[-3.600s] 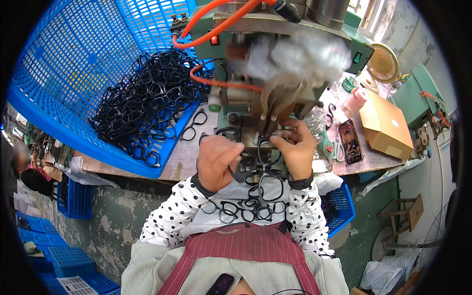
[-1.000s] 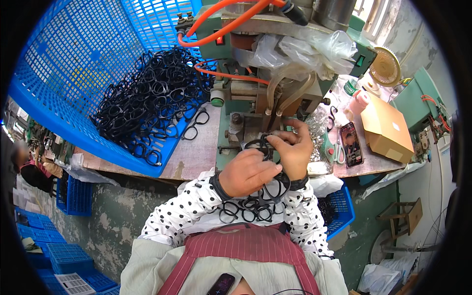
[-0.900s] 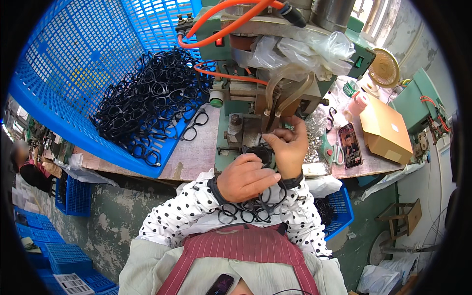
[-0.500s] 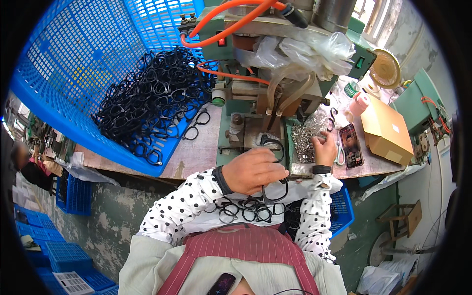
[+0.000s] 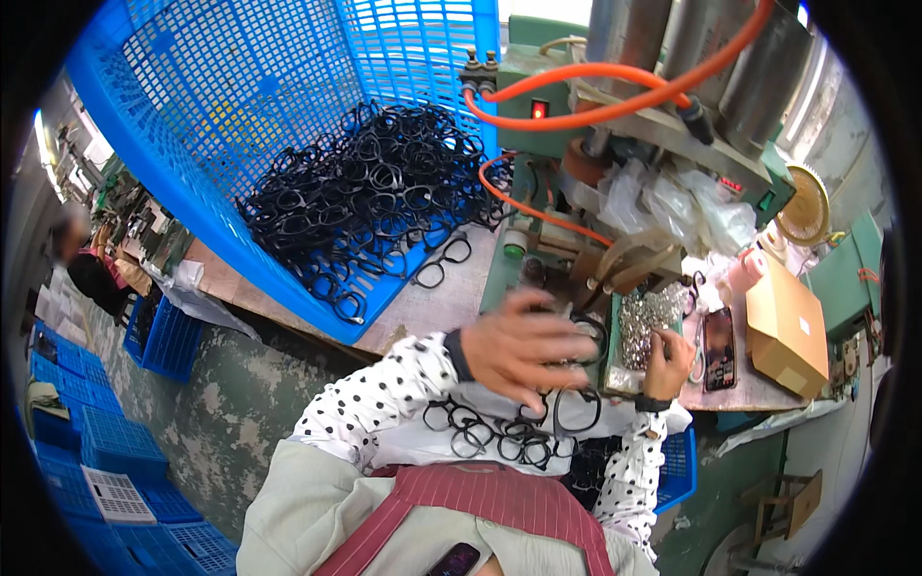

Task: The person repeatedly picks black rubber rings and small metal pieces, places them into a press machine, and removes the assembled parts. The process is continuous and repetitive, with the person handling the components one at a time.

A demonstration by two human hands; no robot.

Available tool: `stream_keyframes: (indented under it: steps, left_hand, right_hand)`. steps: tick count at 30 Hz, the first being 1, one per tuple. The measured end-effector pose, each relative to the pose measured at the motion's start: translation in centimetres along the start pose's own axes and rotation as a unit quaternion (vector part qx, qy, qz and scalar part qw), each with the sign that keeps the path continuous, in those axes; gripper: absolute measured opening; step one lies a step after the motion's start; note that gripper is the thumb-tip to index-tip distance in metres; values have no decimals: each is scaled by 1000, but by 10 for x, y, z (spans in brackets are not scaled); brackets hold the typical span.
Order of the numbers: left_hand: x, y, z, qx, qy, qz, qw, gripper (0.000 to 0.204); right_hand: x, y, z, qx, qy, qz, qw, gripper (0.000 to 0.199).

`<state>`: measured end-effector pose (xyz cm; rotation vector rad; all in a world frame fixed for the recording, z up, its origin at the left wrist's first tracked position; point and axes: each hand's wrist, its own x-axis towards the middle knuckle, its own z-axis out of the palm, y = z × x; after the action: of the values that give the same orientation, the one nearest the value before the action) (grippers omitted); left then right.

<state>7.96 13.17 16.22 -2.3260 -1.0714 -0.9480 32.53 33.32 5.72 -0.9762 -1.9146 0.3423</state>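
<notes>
Glasses frame (image 5: pixel 599 408) just left of tray (image 5: pixel 626 382), partly behind left hand (image 5: pixel 523 350). Change: left fingers, curled round frame moments ago, now splayed, motion-blurred; contact cannot be told. Right hand (image 5: pixel 669 365) remains at metal bits (image 5: pixel 645 322), fingertips nearly together, any bit hidden. Frame probably steadied lightly, if at all; work probably centred on bits.

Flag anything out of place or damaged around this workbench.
One black, round-rimmed glasses frame lies on the tabletop, outside the blue perforated plastic basket holding the heap of similar black frames. The green painted floor looks damaged: pale patches show where its coating has worn away.
</notes>
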Motion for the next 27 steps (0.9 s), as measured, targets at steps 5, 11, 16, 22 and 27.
stream_keyframes:
  steps: [5,11,16,22,27]
  left_hand:
    - [-93,-156,-29,452,84,-448,767,36]
    - [-165,-221,-58,284,-154,-720,614,42]
    - [-192,-218,-35,232,-61,-644,727,55]
    - [-185,-154,-30,236,-111,-483,836,31]
    - [-194,-110,-30,238,-173,-417,860,30]
  right_hand:
    - [-2,-1,4,43,30,78,996,7]
    - [-5,2,4,34,17,91,995,8]
    - [1,-4,3,24,9,88,996,10]
    - [-3,10,6,-16,7,50,999,10]
    - [6,-10,4,-5,-9,30,1000,10]
